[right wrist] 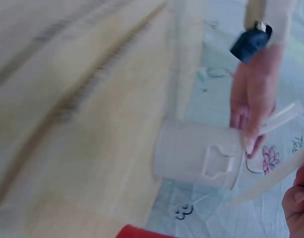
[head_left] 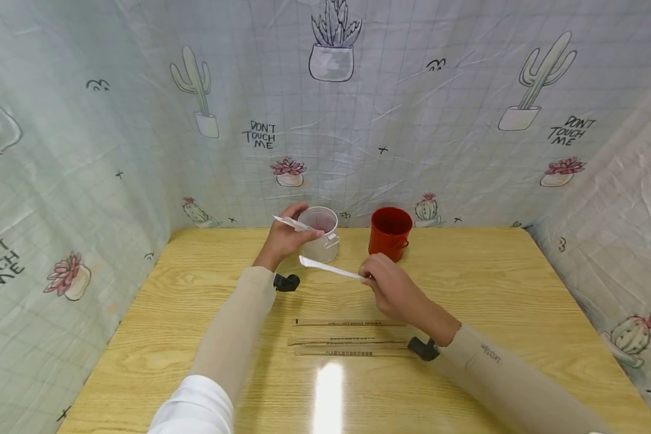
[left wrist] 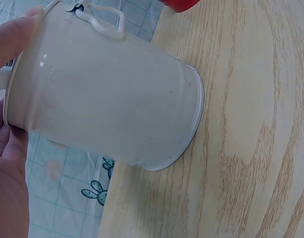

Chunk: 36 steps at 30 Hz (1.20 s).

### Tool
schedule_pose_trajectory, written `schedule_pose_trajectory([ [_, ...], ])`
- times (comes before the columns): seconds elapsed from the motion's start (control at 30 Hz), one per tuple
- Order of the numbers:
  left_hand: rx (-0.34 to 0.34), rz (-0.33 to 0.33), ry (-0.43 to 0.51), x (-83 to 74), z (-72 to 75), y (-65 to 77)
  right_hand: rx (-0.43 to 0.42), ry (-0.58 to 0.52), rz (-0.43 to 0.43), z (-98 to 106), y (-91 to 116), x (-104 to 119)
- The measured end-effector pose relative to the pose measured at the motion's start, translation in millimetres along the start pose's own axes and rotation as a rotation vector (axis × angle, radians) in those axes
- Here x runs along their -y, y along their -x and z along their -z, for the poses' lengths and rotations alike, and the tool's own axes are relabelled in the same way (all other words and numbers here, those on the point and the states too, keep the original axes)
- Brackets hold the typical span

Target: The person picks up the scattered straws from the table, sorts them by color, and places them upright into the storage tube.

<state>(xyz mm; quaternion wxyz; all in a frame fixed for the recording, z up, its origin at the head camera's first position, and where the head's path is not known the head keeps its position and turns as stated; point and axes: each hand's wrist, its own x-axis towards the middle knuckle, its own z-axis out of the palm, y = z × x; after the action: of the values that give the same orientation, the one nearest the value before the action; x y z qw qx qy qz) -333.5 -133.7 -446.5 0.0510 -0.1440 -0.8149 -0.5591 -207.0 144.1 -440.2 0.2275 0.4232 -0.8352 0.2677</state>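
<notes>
My left hand [head_left: 290, 238] grips the rim of a small white metal bucket [left wrist: 112, 89], thumb on one side and fingers on the other. The bucket stands upright toward the back of the table, a small wire-like handle on its side. A flat white strip [head_left: 295, 223] lies across its mouth at the left hand, partly hidden by the thumb. In front of the bucket, my right hand [head_left: 393, 289] pinches the end of another narrow white strip [head_left: 328, 267]. That strip points left, its free end in the air near the bucket.
A red metal bucket [head_left: 389, 232] stands to the right of the white one. Several brown paper-wrapped sticks with printing [head_left: 352, 342] lie crosswise on the wooden table [head_left: 493, 289] below the right hand. A patterned cloth [head_left: 380, 114] hangs right behind the table's back edge.
</notes>
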Motion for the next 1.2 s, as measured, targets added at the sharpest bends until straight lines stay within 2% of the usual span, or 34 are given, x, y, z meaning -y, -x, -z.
schedule_pose_trajectory([
  [0.17,0.004,-0.016,-0.001,0.1,0.2,0.9,-0.153,-0.1,-0.019,-7.1,-32.7,-7.1],
  [0.23,0.009,-0.016,-0.004,-0.7,-0.1,1.3,-0.182,-0.141,-0.053,-7.5,-45.0,-8.5],
  [0.43,0.008,-0.008,-0.032,-3.5,0.8,2.3,-0.19,-0.215,-0.19,-6.7,-80.8,-10.9],
  [0.67,0.032,0.006,-0.027,-6.1,2.6,3.1,-0.22,-0.229,-0.205,-15.1,-112.6,-20.1],
  [0.83,0.039,0.014,-0.019,-5.8,3.1,2.7,-0.17,-0.23,-0.247,-25.2,-126.6,-27.1],
  [0.97,0.033,0.016,-0.008,-4.7,3.1,2.8,-0.075,-0.178,-0.294,-36.9,-130.5,-31.6],
  [1.1,0.034,-0.014,0.042,-3.6,2.2,2.3,0.001,-0.119,-0.274,-47.3,-129.6,-33.9],
  [1.2,0.036,-0.022,0.062,-3.2,2.3,1.8,0.039,-0.031,-0.242,-51.0,-127.6,-35.2],
])
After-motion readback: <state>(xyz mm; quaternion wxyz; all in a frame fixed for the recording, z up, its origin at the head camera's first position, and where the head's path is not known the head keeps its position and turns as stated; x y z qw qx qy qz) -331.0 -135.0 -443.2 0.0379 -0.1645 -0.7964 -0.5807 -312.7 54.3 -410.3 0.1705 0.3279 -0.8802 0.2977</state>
